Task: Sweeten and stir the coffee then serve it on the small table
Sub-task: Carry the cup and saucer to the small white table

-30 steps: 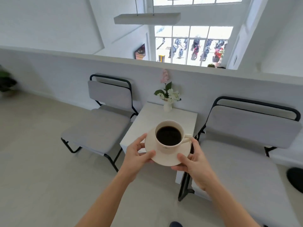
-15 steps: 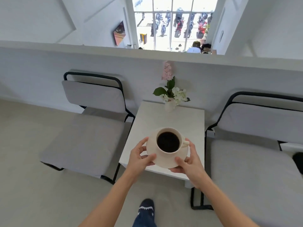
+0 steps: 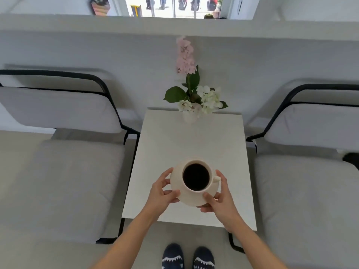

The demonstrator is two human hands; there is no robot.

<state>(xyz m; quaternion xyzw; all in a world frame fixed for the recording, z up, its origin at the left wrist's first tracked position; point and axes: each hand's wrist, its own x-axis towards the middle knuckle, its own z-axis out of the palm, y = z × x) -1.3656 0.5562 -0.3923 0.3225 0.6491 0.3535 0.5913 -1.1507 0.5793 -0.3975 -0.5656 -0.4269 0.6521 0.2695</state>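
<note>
A cream cup (image 3: 211,179) full of black coffee stands on a cream saucer (image 3: 177,180). My left hand (image 3: 162,193) grips the saucer's left rim and my right hand (image 3: 219,197) grips its right rim, the cup's handle pointing right. Cup and saucer are over the front half of the small white table (image 3: 190,144). Whether the saucer touches the tabletop I cannot tell.
A white vase of pink and white flowers (image 3: 196,98) stands at the table's far edge by the low wall. Grey cushioned chairs with black frames flank the table, one left (image 3: 58,171) and one right (image 3: 307,181). My two slippered feet (image 3: 187,257) are at the table's near edge.
I have walked up to the table and my view has tilted down. The cup and saucer, held in both hands throughout, have moved from in front of the table to over its front half.
</note>
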